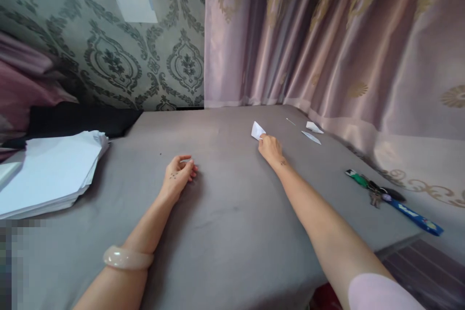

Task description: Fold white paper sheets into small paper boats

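Observation:
My right hand (271, 148) reaches far across the grey table (225, 203) and pinches a small folded white paper (257, 130) at its fingertips. Two more small folded white papers (313, 132) lie just beyond, near the curtain. My left hand (179, 172) rests on the table's middle with its fingers curled loosely inward and nothing visible in them. A pale bangle (127, 258) sits on my left forearm.
A thick stack of white paper sheets (51, 172) lies at the table's left edge. A bunch of keys with a green tag and blue lanyard (392, 198) lies at the right. A pink curtain (345, 48) hangs behind, with patterned wallpaper to its left.

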The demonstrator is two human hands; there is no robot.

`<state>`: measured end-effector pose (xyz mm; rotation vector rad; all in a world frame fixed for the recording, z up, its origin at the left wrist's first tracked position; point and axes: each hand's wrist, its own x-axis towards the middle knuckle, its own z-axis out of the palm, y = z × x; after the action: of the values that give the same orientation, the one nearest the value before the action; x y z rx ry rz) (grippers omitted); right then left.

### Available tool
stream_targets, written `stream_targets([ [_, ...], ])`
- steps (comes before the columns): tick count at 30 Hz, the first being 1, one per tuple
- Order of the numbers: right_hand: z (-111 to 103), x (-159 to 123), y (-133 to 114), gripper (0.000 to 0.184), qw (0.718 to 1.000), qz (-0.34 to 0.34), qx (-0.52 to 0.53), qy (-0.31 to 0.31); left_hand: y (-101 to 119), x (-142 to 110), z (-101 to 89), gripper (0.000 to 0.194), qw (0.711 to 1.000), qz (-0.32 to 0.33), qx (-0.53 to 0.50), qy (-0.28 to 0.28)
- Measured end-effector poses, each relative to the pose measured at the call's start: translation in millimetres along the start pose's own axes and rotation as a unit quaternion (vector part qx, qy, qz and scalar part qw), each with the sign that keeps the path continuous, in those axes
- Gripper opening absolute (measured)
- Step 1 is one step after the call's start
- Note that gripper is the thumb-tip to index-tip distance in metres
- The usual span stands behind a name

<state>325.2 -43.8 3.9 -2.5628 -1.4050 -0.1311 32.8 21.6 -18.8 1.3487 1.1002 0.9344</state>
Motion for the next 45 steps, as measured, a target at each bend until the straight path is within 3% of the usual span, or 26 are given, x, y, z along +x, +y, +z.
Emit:
stream_targets([
  [8, -0.3, 1.2, 19.7, 0.048, 0.999, -0.026, 0.023, 0.001, -3.6, 3.7, 0.3, 0.042, 1.000, -0.007, 0.006, -0.002],
  [17, 9.3, 8.9, 18.1, 0.032, 0.999, -0.054, 0.001, -0.002, -5.9, 6.4, -0.1, 0.041, 1.000, -0.017, 0.000, 0.001],
  [30, 2.4, 23.2, 23.5, 0.032, 0.999, -0.018, -0.037, -0.012, -5.9, 7.3, -0.2, 0.035, 1.000, -0.023, 0.005, -0.015],
  [34, -3.7, 2.8, 21.2, 0.042, 0.999, -0.006, -0.038, 0.001, -5.5, 8.1, -0.5, 0.032, 1.000, -0.022, 0.005, -0.021],
  [38, -9.5, -37.9, 10.6, 0.040, 0.999, -0.010, -0.048, -0.002, -5.0, 8.2, 0.8, 0.027, 0.999, -0.027, 0.006, -0.022],
  [42, -12.3, -80.8, -22.3, 0.030, 0.992, -0.113, -0.029, -0.039, -2.8, 7.5, -0.5, 0.020, 0.999, -0.025, 0.012, -0.021],
  [45, -9.0, -103.3, -53.1, 0.026, 0.978, -0.201, 0.011, -0.055, 4.7, 5.6, -10.6, 0.017, 1.000, -0.013, 0.017, 0.023],
])
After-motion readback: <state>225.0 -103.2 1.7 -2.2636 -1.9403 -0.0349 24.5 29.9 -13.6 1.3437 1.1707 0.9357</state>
